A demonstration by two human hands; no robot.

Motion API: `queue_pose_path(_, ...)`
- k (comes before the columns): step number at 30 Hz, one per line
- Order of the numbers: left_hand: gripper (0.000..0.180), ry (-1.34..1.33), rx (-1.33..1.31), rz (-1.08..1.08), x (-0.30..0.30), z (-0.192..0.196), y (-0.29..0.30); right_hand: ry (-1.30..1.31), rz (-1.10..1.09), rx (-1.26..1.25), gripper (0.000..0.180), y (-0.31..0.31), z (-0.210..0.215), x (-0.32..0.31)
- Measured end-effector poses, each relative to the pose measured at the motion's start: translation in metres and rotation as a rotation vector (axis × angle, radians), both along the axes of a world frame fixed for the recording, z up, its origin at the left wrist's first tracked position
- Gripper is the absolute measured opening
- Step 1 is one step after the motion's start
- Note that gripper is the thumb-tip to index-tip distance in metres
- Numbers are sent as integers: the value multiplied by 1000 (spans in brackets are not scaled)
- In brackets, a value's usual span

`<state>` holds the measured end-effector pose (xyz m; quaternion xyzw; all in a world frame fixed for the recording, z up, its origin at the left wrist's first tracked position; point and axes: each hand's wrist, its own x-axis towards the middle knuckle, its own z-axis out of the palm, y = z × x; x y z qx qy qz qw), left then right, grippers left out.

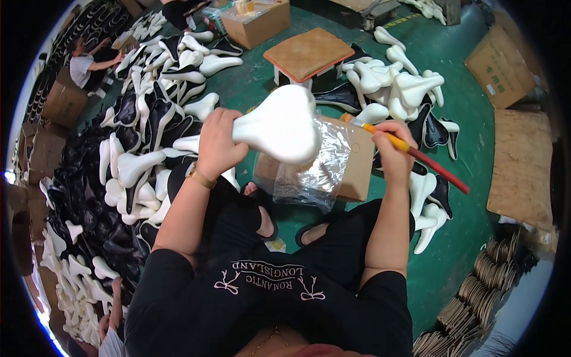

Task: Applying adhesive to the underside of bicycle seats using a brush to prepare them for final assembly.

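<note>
My left hand [217, 146] grips the narrow nose of a white foam bicycle saddle pad [284, 124] and holds it up in front of me, wide end to the right. My right hand [394, 152] holds a paintbrush [416, 156] with a red and yellow handle, its tip close to the pad's right edge. Below the pad a cardboard box [357, 166] sits on the green floor with crinkled clear plastic film [315, 175] over it.
Piles of white pads and black saddle shells lie to the left [137, 172] and at the right [404, 89]. A small stool with a brown cushion [308, 55] stands ahead. Cardboard boxes [498, 66] and stacked brown pieces [488, 273] are at the right. Another person [89, 62] sits far left.
</note>
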<state>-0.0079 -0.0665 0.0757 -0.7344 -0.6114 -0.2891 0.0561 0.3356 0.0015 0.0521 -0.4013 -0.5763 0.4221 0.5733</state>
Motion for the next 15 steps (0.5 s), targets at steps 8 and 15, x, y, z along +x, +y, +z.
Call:
queue_pose_path(8,52,-424,-447,-118,24,9,62,562,-511,311,12,-9,40,85)
queue_pose_path(15,47,-336,-118,-787,170,78,79,678,-681,419,12,-27,36,100)
